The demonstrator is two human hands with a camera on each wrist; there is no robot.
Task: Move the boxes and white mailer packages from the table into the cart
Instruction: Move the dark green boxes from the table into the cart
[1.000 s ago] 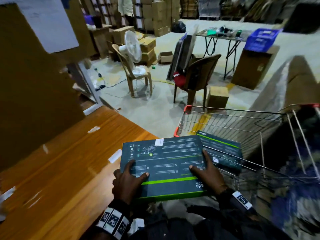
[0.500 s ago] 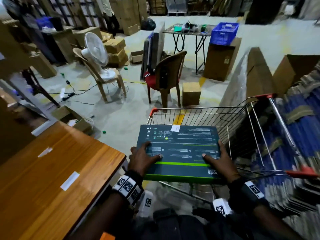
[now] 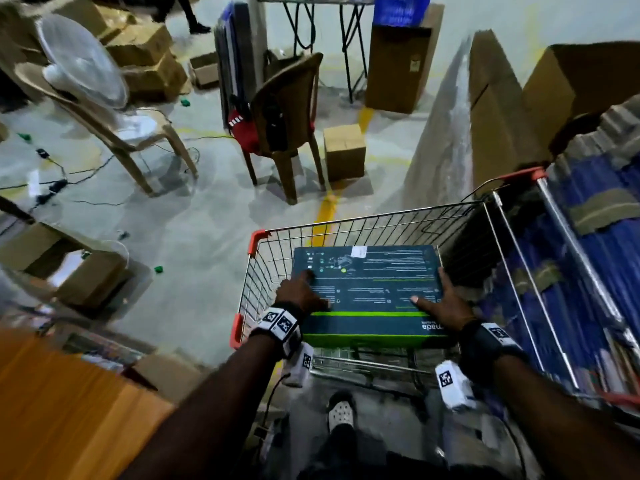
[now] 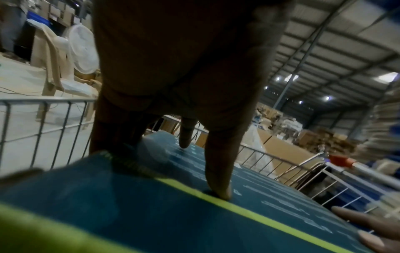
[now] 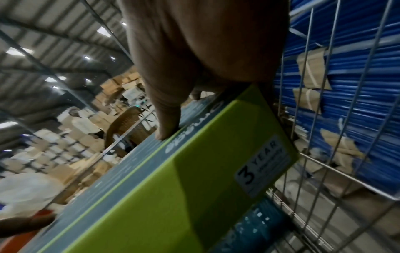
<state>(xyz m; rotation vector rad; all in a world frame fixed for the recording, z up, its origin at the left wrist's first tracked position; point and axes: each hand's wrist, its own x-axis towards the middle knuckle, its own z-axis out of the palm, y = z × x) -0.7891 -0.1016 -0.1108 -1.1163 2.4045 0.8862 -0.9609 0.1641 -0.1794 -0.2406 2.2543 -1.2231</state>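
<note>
The person holds 1 dark box [image 3: 367,289] with green stripes over the wire cart [image 3: 346,233], between 2 hands. The left hand [image 3: 299,294] grips the left edge of the box: its thumb and 1 finger lie on the top face, and the other fingers [image 4: 112,130] go down over the side. The right hand [image 3: 445,303] grips the right edge in the same way, with the thumb [image 5: 166,123] on the top and the rest of the fingers around the side, close to the cart wall. The box is nearly level, inside the rim of the cart, above the basket floor. In the right wrist view, 1 more dark printed box [image 5: 255,220] lies lower in the cart. The wooden counter [image 3: 62,410] is at the lower left, apart from the cart. On the floor behind stand 2 chairs: 1 brown chair [image 3: 287,112] and 1 beige chair [image 3: 104,119] that carries 1 white fan [image 3: 83,60]. 1 small cardboard carton [image 3: 344,154] stands beside the brown chair.
</note>
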